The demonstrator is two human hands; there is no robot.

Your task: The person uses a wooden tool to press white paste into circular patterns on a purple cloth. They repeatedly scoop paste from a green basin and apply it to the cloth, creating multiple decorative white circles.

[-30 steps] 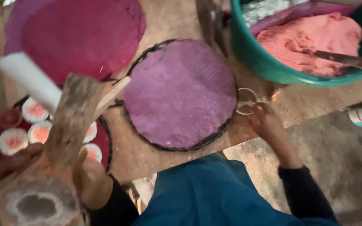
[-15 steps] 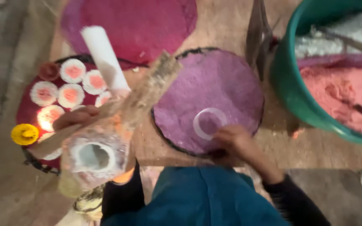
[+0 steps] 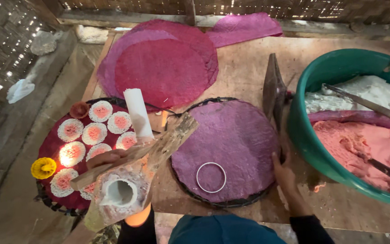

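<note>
The left hand (image 3: 113,159) has its fingers wrapped tight on a wooden press (image 3: 132,180) (a dough-crusted tube with lever arms and a white plunger), held over the dark tray (image 3: 46,199) of small pink-centred discs (image 3: 95,133). To work well, I judge the press should stay level and steady above that tray. The right hand (image 3: 284,174) lies flat, fingers together, on the rim of the purple sheet's round tray (image 3: 231,204), with the ring cutter (image 3: 211,177) well left of its fingertips.

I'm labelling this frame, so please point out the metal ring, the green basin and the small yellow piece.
metal ring (image 3: 211,177), head view, on its lower band.
green basin (image 3: 314,149), head view, on its outer left wall.
small yellow piece (image 3: 43,167), head view, on its middle.
</note>
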